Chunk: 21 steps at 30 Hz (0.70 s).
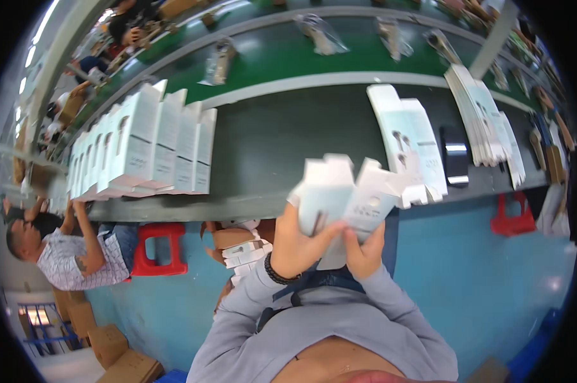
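Just past the table's near edge, both my hands hold small white and pale-blue cartons in front of my body. My left hand (pixel 299 239) is closed round one carton (pixel 323 201), whose top flaps stand up. Closed on a second carton (pixel 372 203), tilted to the right with its flaps raised, is my right hand (pixel 367 251). The two cartons touch or nearly touch at their lower ends, and my thumbs lie close together there. A dark bracelet circles my left wrist.
Rows of upright cartons (pixel 148 143) fill the table's left side. Flattened cartons (pixel 413 143), a black phone-like object (pixel 454 156) and another carton stack (pixel 483 118) lie right. Bagged items (pixel 320 35) rest on a green conveyor (pixel 269 57). A co-worker (pixel 84 255) sits left, beside a red stool (pixel 159 249).
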Motion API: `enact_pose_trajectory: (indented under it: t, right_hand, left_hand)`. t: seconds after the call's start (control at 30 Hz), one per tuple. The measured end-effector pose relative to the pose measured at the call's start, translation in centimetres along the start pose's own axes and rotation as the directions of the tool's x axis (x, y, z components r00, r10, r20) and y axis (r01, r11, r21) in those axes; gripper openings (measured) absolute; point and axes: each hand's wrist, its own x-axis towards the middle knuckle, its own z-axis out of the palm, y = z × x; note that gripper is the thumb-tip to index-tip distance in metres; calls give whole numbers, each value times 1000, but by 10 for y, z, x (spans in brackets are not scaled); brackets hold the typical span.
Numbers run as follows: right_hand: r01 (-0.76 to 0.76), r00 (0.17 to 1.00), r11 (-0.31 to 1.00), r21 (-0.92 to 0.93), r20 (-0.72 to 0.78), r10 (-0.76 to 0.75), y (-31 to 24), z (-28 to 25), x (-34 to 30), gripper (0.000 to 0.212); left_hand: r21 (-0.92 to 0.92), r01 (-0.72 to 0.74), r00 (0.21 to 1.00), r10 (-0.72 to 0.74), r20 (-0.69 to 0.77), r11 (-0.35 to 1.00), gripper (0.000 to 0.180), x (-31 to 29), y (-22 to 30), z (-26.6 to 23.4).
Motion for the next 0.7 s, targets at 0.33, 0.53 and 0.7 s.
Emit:
enact_pose_trajectory:
  t: [0.33,0.53,0.7]
  right_hand:
    - [61,969,998,24,237,-65,6,-34,18,75]
    - [189,980,982,27,64,-190,-13,-33,19,98]
    - [15,999,996,87,45,-19,4,-30,7,109]
  left_hand:
    - [-755,532,834,-82,546,382,121,-31,-42,22]
    - [-488,306,941,-182,284,818,115,-32,-29,36]
    - [-43,-449,867,447,218,892,113,-24,-28,29]
